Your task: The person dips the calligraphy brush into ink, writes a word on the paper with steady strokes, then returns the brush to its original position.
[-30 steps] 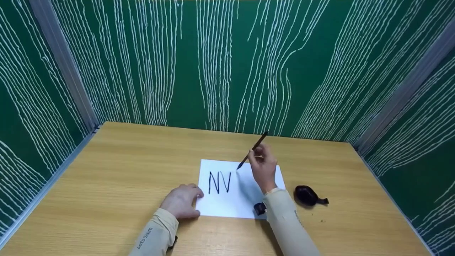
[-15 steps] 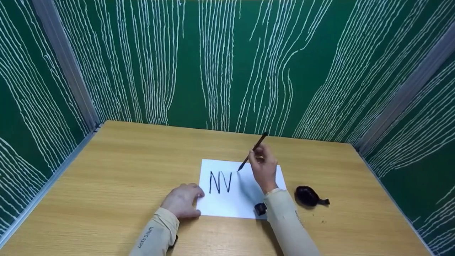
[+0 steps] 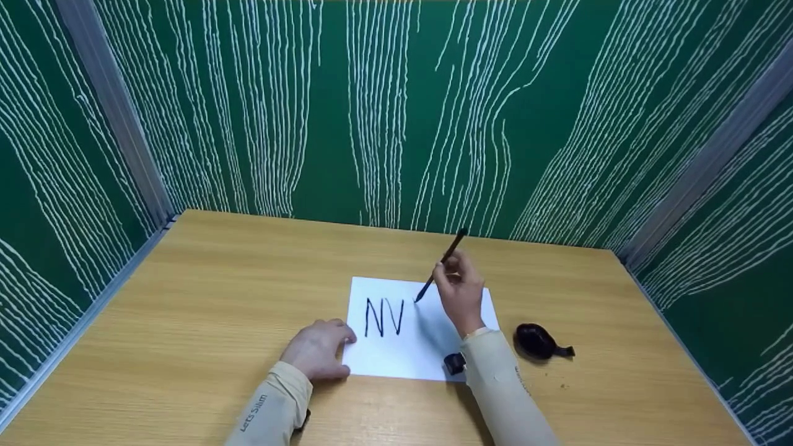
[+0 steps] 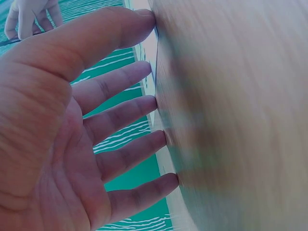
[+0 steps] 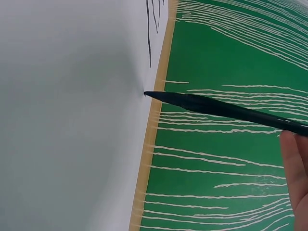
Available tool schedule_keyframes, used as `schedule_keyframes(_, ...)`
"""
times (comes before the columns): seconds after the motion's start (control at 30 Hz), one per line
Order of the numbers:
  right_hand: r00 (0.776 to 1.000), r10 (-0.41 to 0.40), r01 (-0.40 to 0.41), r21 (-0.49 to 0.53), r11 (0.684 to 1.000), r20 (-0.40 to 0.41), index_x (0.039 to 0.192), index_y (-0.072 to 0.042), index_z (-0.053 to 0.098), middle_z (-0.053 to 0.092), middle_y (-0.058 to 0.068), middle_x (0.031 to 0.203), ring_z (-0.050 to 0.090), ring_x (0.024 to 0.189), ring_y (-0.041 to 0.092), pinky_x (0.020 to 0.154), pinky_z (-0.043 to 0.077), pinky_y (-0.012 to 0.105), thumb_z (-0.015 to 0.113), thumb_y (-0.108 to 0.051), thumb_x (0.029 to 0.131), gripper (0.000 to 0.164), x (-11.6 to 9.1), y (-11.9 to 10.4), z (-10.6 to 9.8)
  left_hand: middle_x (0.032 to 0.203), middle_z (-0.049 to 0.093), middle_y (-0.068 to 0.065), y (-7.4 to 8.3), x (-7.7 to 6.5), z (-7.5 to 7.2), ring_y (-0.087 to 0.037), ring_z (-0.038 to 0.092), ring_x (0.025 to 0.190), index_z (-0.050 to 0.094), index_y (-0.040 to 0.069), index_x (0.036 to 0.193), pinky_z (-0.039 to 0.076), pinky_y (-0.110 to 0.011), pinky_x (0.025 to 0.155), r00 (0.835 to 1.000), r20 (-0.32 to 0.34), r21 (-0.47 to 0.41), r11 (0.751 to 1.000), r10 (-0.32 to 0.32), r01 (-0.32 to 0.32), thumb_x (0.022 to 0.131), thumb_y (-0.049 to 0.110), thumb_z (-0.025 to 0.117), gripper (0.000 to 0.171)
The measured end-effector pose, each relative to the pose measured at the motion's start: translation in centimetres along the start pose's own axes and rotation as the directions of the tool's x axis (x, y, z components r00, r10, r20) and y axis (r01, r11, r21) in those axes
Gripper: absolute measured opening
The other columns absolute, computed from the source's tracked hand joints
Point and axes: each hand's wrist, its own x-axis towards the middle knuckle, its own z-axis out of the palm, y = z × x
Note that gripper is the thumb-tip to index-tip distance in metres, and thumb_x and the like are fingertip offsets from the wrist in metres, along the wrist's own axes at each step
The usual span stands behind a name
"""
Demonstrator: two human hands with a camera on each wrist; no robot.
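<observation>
A white sheet of paper [image 3: 384, 359] lies on the table, with the letters "NV" [image 3: 384, 318] in black strokes on its left half. My right hand [image 3: 460, 291] pinches a thin dark brush [image 3: 441, 266], which slants up and away to the right. Its pointed tip meets the paper just right of the V, and in the right wrist view the brush [image 5: 207, 103] touches the sheet there. At the paper's left edge my left hand [image 3: 316, 350] rests with fingers spread. In the left wrist view the left hand's fingertips [image 4: 149, 102] press on the surface.
A black dish with a short handle [image 3: 536, 341] sits right of the paper, a few small specks near it. The wooden table [image 3: 235, 279] is bounded by green walls [image 3: 322, 136] with wavy white lines. A small black block [image 3: 454, 363] is by my right wrist.
The brush tip has moved from the paper's upper part slightly down toward me, beside the V. My left hand stays in place at the edge.
</observation>
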Motion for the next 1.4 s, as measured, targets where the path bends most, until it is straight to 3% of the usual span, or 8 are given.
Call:
schedule_keyframes(0.27,1.0,0.006,-0.006,-0.008,1.0,0.007,0.101,0.0,0.059,0.067,0.013,0.081,0.063,0.075,0.017,0.066,0.051,0.011,0.058,0.005,0.087,0.015,-0.1,-2.9,-0.7,0.123,0.062,-0.006,0.1,0.0,-0.1,-0.03,0.057,0.114,0.068,0.015,0.114,0.047,-0.046,0.099,0.999,0.023,-0.02,0.999,-0.031,0.031,0.067,0.027,0.077,0.049)
schedule_keyframes(0.57,1.0,-0.008,0.007,-0.013,1.0,-0.011,0.099,0.001,0.059,0.066,0.015,0.078,0.062,0.072,0.018,0.065,0.049,0.009,0.058,0.007,0.084,0.016,-0.1,-3.0,-0.7,0.124,0.062,-0.005,0.1,0.1,-0.1,-0.029,0.057,0.114,0.068,0.015,0.114,0.047,-0.046,0.1,0.999,0.033,-0.03,0.999,-0.038,0.039,0.066,0.026,0.078,0.049)
schedule_keyframes(0.8,0.995,-0.087,0.088,-0.001,0.996,-0.044,0.094,0.003,0.059,0.065,0.015,0.071,0.059,0.064,0.013,0.059,0.047,0.006,0.058,0.011,0.079,0.017,0.1,-3.1,-0.8,0.125,0.062,-0.007,0.0,0.0,-0.2,-0.034,0.056,0.119,0.067,0.015,0.114,0.046,-0.048,0.102,0.999,0.042,-0.019,1.0,-0.014,0.015,0.068,0.028,0.077,0.049)
schedule_keyframes(1.4,0.996,-0.082,0.082,-0.001,0.997,-0.034,0.094,0.0,0.06,0.063,0.013,0.069,0.056,0.061,0.016,0.054,0.051,0.021,0.06,0.009,0.079,0.018,0.1,-3.2,-1.1,0.132,0.058,-0.01,0.1,0.1,-0.2,-0.036,0.052,0.124,0.066,0.015,0.117,0.042,-0.05,0.106,0.997,0.066,-0.027,0.999,-0.039,0.041,0.069,0.028,0.077,0.051)
